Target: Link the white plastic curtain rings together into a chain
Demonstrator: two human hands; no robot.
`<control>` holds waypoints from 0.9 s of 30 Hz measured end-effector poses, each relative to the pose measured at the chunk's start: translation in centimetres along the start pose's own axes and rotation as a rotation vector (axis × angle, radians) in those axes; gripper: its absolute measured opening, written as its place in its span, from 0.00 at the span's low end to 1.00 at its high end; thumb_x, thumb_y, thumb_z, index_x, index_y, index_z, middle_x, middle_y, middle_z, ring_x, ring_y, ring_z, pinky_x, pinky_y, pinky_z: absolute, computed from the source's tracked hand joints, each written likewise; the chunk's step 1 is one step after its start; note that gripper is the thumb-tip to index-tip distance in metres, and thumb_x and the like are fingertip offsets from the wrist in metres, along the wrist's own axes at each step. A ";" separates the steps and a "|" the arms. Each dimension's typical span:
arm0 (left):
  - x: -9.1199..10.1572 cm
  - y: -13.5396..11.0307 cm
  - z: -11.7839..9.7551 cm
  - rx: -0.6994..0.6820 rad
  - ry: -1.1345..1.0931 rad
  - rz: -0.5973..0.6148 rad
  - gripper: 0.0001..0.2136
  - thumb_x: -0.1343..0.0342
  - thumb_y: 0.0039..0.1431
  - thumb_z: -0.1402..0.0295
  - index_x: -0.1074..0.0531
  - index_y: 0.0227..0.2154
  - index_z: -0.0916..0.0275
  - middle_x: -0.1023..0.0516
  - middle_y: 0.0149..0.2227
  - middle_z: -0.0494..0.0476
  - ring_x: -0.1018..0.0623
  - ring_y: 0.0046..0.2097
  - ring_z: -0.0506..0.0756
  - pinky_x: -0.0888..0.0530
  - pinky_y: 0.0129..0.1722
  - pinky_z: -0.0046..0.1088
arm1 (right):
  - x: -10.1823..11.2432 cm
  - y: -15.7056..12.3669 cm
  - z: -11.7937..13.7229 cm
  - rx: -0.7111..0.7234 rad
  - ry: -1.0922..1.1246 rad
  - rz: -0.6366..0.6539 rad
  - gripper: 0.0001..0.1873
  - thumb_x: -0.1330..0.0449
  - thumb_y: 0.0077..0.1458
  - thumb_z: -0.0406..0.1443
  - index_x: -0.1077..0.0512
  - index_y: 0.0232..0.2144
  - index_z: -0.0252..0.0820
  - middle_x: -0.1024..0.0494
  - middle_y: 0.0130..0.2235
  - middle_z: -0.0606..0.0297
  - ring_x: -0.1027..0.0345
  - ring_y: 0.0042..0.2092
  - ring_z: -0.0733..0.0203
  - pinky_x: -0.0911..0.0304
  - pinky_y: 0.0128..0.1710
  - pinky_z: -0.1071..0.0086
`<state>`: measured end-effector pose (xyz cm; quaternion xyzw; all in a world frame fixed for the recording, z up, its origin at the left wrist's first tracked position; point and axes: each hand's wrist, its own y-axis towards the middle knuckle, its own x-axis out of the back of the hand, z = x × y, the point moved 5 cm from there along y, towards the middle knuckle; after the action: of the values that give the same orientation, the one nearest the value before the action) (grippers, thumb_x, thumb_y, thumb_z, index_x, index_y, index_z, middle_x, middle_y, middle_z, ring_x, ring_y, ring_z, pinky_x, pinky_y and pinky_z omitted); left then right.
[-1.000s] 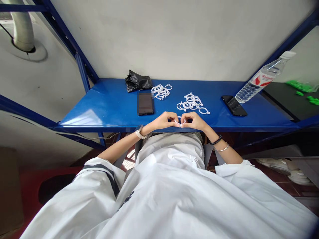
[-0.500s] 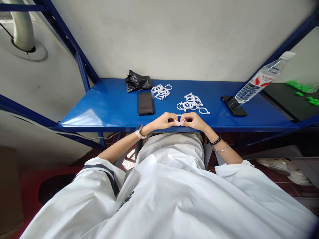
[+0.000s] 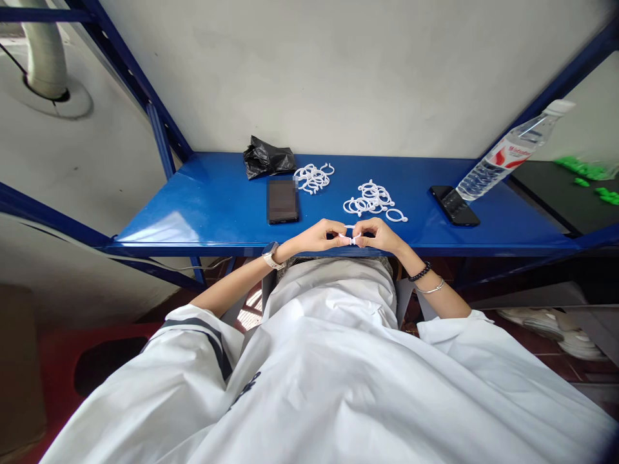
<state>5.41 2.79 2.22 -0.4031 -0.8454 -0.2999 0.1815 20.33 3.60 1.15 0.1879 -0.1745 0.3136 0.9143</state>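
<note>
At the near edge of the blue shelf [image 3: 203,206], I pinch a small white plastic ring [image 3: 352,240] between both hands, my left hand [image 3: 316,236] and right hand [image 3: 380,234] meeting fingertip to fingertip over it. Both sets of fingers are drawn in narrow around the ring, which sits squeezed almost flat between my thumbs and forefingers, just above the shelf's front lip and over my lap.

The risk, as I judge it, lies in the squeeze: the ring looks springy, and uneven pressure from either thumb could flick it out of my grip and off the edge onto my white coat [image 3: 329,361] or the floor. Too hard a press might also snap the thin plastic.

Beyond my hands lie a pile of closed rings [image 3: 370,198] and, farther back, a pile of open rings [image 3: 313,176]. A dark phone [image 3: 282,201], a second phone [image 3: 454,205], a crumpled black bag [image 3: 267,158] and a water bottle [image 3: 512,152] lie apart.
</note>
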 end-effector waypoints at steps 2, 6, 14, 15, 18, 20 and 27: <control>0.0 0.0 -0.1 0.008 0.021 0.005 0.24 0.50 0.64 0.49 0.35 0.22 0.65 0.36 0.24 0.50 0.40 0.26 0.48 0.42 0.28 0.27 | -0.1 0.0 -0.2 0.001 -0.025 0.017 0.25 0.35 0.50 0.55 0.30 0.23 0.38 0.30 0.20 0.68 0.40 0.23 0.68 0.44 0.24 0.73; -0.1 0.0 -0.1 0.017 0.055 0.017 0.25 0.49 0.62 0.47 0.34 0.21 0.65 0.35 0.24 0.51 0.39 0.27 0.48 0.41 0.28 0.26 | -0.1 -0.1 -0.5 -0.009 -0.075 0.035 0.24 0.34 0.50 0.53 0.29 0.22 0.37 0.32 0.21 0.69 0.43 0.24 0.69 0.46 0.25 0.73; -0.1 0.0 0.4 0.022 0.075 0.011 0.24 0.49 0.62 0.48 0.34 0.22 0.65 0.33 0.25 0.51 0.37 0.27 0.48 0.40 0.29 0.26 | -0.2 -0.1 -0.6 -0.018 -0.076 0.019 0.23 0.34 0.49 0.53 0.29 0.23 0.37 0.33 0.21 0.70 0.45 0.24 0.69 0.47 0.25 0.73; -0.1 0.0 0.5 0.026 0.077 0.011 0.24 0.49 0.62 0.48 0.34 0.22 0.65 0.33 0.25 0.51 0.37 0.27 0.48 0.40 0.29 0.26 | -0.2 -0.1 -0.6 -0.017 -0.077 0.013 0.23 0.33 0.49 0.53 0.29 0.23 0.37 0.33 0.21 0.70 0.45 0.24 0.69 0.47 0.25 0.73; -0.1 0.0 0.7 0.033 0.075 -0.002 0.24 0.49 0.62 0.48 0.34 0.23 0.65 0.32 0.25 0.51 0.37 0.27 0.48 0.40 0.29 0.26 | -0.1 -0.1 -0.6 -0.014 -0.081 -0.005 0.23 0.34 0.49 0.52 0.29 0.23 0.38 0.33 0.21 0.70 0.43 0.24 0.68 0.45 0.26 0.73; -0.1 -0.1 0.7 0.032 0.073 -0.011 0.24 0.49 0.62 0.48 0.33 0.23 0.65 0.32 0.25 0.51 0.37 0.27 0.48 0.40 0.29 0.26 | -0.1 -0.1 -0.6 -0.014 -0.091 -0.012 0.23 0.34 0.49 0.52 0.29 0.23 0.38 0.33 0.21 0.70 0.43 0.24 0.68 0.45 0.26 0.73; -0.2 -0.1 0.7 0.023 0.076 0.003 0.23 0.48 0.61 0.48 0.32 0.23 0.65 0.30 0.25 0.52 0.36 0.27 0.48 0.39 0.29 0.26 | -0.2 -0.2 -0.3 0.005 -0.158 -0.013 0.23 0.35 0.50 0.53 0.29 0.23 0.39 0.33 0.20 0.70 0.43 0.24 0.68 0.45 0.26 0.72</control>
<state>5.37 3.12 1.55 -0.3907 -0.8406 -0.3049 0.2185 20.39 3.46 0.75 0.2157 -0.2440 0.2921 0.8992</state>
